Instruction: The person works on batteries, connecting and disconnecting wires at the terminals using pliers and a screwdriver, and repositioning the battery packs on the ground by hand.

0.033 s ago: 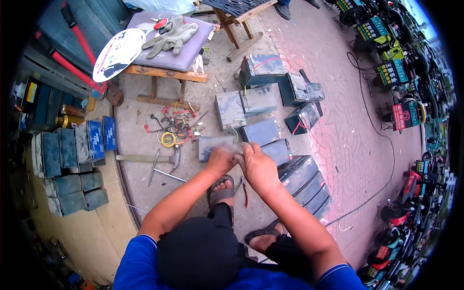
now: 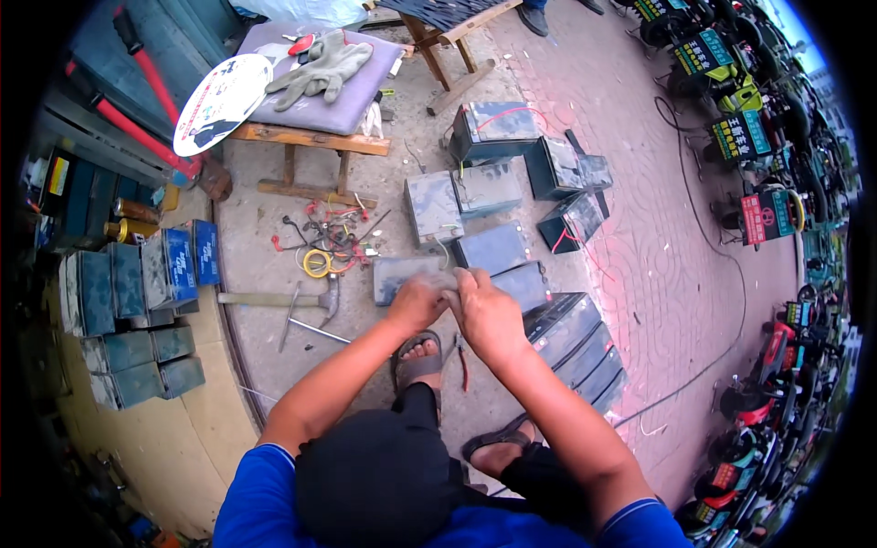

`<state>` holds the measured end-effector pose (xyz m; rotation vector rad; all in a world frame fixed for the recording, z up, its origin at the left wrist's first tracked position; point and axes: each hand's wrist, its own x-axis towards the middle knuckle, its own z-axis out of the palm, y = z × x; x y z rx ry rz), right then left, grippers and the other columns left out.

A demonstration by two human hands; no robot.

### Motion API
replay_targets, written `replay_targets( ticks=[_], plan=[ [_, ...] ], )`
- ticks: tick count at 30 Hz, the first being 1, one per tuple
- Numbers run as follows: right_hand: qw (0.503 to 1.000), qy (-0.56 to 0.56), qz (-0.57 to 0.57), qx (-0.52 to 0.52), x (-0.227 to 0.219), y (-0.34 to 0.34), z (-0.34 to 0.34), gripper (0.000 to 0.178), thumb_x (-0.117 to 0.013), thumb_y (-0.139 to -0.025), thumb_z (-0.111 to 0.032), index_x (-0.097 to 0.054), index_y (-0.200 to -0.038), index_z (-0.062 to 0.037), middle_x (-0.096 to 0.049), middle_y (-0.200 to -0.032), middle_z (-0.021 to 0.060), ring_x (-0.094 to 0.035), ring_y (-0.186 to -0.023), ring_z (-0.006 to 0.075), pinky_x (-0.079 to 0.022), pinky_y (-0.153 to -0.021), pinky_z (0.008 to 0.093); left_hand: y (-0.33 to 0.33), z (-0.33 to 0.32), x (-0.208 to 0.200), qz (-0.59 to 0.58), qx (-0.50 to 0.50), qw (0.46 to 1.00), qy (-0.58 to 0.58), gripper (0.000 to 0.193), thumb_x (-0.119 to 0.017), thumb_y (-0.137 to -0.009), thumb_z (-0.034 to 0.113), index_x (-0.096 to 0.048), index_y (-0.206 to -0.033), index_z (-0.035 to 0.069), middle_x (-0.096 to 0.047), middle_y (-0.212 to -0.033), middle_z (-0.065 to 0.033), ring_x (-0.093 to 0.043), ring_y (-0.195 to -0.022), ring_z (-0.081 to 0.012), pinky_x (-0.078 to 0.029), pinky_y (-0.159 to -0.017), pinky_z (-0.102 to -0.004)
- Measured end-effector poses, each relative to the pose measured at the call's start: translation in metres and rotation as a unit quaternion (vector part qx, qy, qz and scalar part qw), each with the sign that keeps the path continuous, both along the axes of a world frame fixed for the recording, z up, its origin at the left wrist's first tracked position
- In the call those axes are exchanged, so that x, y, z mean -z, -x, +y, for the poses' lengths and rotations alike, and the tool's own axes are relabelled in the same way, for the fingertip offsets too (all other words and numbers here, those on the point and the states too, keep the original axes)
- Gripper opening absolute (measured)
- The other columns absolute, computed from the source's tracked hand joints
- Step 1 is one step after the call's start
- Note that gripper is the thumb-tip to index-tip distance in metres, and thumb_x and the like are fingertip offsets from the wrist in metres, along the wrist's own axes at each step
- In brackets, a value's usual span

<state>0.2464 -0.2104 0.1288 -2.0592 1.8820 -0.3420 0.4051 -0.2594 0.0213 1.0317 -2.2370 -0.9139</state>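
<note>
My left hand [image 2: 417, 304] and my right hand [image 2: 491, 317] meet in front of me, fingers closed and thumbs close together. Whatever they pinch is too small and blurred to make out. Right behind them lies a dusty grey battery [image 2: 395, 270], partly covered by my left hand. Beside it rest more batteries, one bluish-grey [image 2: 491, 247] and one next to my right fingers [image 2: 523, 285]. A pair of red-handled pliers [image 2: 464, 367] lies on the ground below my hands, near my sandal [image 2: 420, 367].
Left of the hands lie a hammer [image 2: 265, 299], a metal rod [image 2: 320, 331] and tangled leads [image 2: 343, 236] with a yellow ring [image 2: 317, 264]. Stacked batteries [image 2: 137, 352] stand farther left. A cushioned stool [image 2: 315, 142] carries gloves [image 2: 324, 68]. Several scooters [image 2: 740, 137] line the right.
</note>
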Motion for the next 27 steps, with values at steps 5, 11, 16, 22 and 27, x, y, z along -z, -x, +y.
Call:
replay_targets(
  ticks=[5, 11, 16, 22, 27],
  plan=[
    [0.999, 0.009, 0.016, -0.034, -0.001, -0.009, -0.002, 0.036, -0.068, -0.098, -0.033, -0.062, -0.121, -0.0056, -0.068, -0.102, 0.0145, -0.072, -0.076, 0.0360, -0.058, -0.063, 0.0443, -0.012, 0.006, 0.014, -0.107, 0.003, 0.988, -0.110, 0.018, -0.070, -0.084, 0.011, -0.074, -0.102, 0.010, -0.074, -0.104, -0.0162, -0.068, -0.102, -0.0386, -0.054, -0.090, -0.0463],
    [1.000, 0.020, 0.015, 0.011, -0.002, -0.009, -0.004, 0.034, -0.066, -0.099, -0.037, -0.064, -0.114, -0.0070, -0.069, -0.095, 0.0140, -0.070, -0.069, 0.0373, -0.057, -0.059, 0.0453, -0.007, 0.007, 0.022, 0.014, -0.004, 1.000, -0.016, 0.021, -0.068, -0.085, 0.010, -0.072, -0.105, 0.009, -0.073, -0.109, -0.0139, -0.066, -0.108, -0.0378, -0.052, -0.095, -0.0482],
    [1.000, 0.021, 0.006, 0.007, -0.006, -0.012, -0.003, 0.032, -0.066, -0.098, -0.034, -0.064, -0.114, -0.0068, -0.068, -0.097, 0.0143, -0.070, -0.069, 0.0373, -0.057, -0.059, 0.0462, -0.008, 0.005, 0.030, -0.007, -0.021, 0.999, 0.024, 0.023, -0.067, -0.085, 0.008, -0.071, -0.107, 0.008, -0.073, -0.113, -0.0130, -0.066, -0.109, -0.0367, -0.051, -0.097, -0.0474],
    [0.990, 0.127, -0.006, -0.061, -0.004, -0.011, -0.007, 0.018, -0.064, -0.089, -0.011, -0.061, -0.105, -0.0038, -0.065, -0.094, 0.0144, -0.070, -0.078, 0.0344, -0.058, -0.066, 0.0435, -0.008, 0.005, 0.029, 0.051, 0.007, 0.998, -0.042, 0.018, -0.070, -0.083, 0.009, -0.069, -0.100, 0.006, -0.072, -0.109, -0.0129, -0.066, -0.105, -0.0349, -0.051, -0.091, -0.0485],
    [0.999, -0.020, 0.008, -0.040, -0.014, -0.014, -0.005, 0.025, -0.061, -0.085, -0.003, -0.063, -0.110, -0.0024, -0.064, -0.105, 0.0167, -0.068, -0.091, 0.0359, -0.057, -0.074, 0.0446, -0.009, 0.000, 0.013, -0.107, 0.034, 0.993, 0.025, 0.025, -0.071, -0.082, 0.013, -0.071, -0.105, 0.002, -0.069, -0.117, -0.0173, -0.062, -0.121, -0.0395, -0.049, -0.100, -0.0511]
  ],
)
